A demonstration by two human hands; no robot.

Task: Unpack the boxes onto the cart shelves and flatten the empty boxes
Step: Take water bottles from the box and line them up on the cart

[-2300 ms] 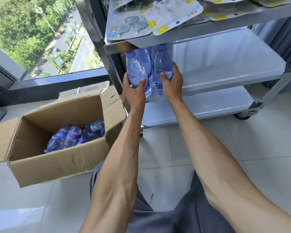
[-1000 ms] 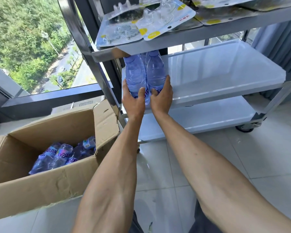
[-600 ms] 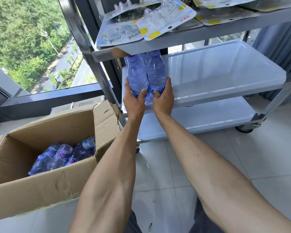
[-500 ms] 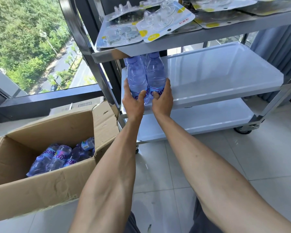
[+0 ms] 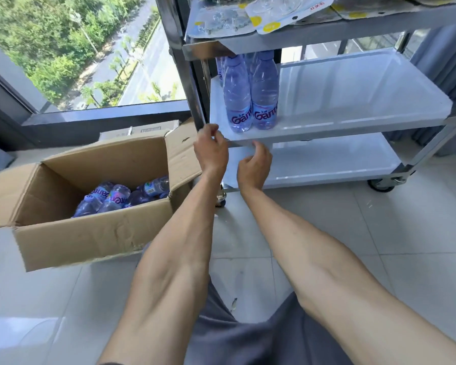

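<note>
Clear blue-tinted water bottles (image 5: 250, 93) stand upright at the left end of the cart's middle shelf (image 5: 353, 125). My left hand (image 5: 211, 151) and my right hand (image 5: 254, 164) hang just below and in front of that shelf's edge, both holding nothing, fingers loosely curled and apart. On the floor to the left sits an open cardboard box (image 5: 90, 233) with several more water bottles (image 5: 116, 197) lying inside it.
The steel cart has a top shelf (image 5: 313, 32) carrying blister packs (image 5: 248, 19) and a bare bottom shelf (image 5: 327, 164). A closed carton (image 5: 140, 130) rests behind the open box by the window. A caster wheel (image 5: 382, 184) is at right. Tiled floor surrounds the cart.
Both hands have let go of the bottles and drawn back and down from the middle shelf. The bottles stay standing on the shelf.
</note>
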